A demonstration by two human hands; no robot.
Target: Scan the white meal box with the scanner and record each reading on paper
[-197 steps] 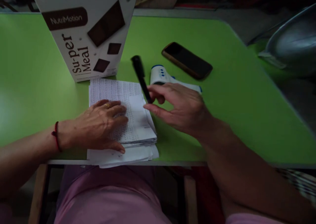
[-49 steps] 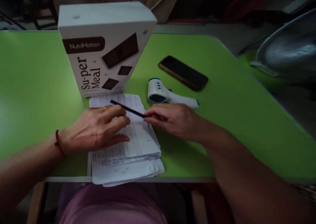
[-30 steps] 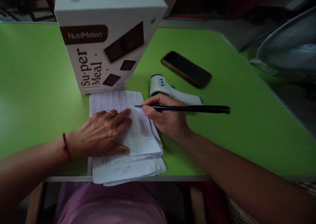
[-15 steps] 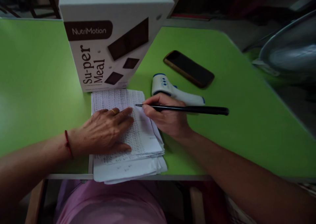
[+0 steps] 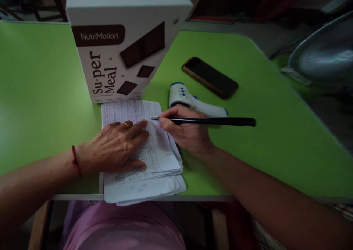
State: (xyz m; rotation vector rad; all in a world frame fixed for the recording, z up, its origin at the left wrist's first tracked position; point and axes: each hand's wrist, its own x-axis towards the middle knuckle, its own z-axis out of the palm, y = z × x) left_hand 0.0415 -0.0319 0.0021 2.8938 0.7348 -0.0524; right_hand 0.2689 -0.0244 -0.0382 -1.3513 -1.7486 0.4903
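Our right hand (image 5: 190, 132) pinches slim black pen (image 5: 224, 121); likely light, stiff; grip near tip (image 5: 153, 118); left hand (image 5: 118, 145) splayed on white handwritten paper (image 5: 162, 150).

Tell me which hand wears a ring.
The left hand, spread on the sheets, wears the gold ring; the right hand, holding the pen, shows none.

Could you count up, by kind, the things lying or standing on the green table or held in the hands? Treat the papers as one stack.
Pen: 1, black pen in the right hand
Papers: 1, paper stack under the left hand
Box: 1, white box
Phone: 1, dark phone
Gun-shaped device: 1, white-and-blue device
Total: 5
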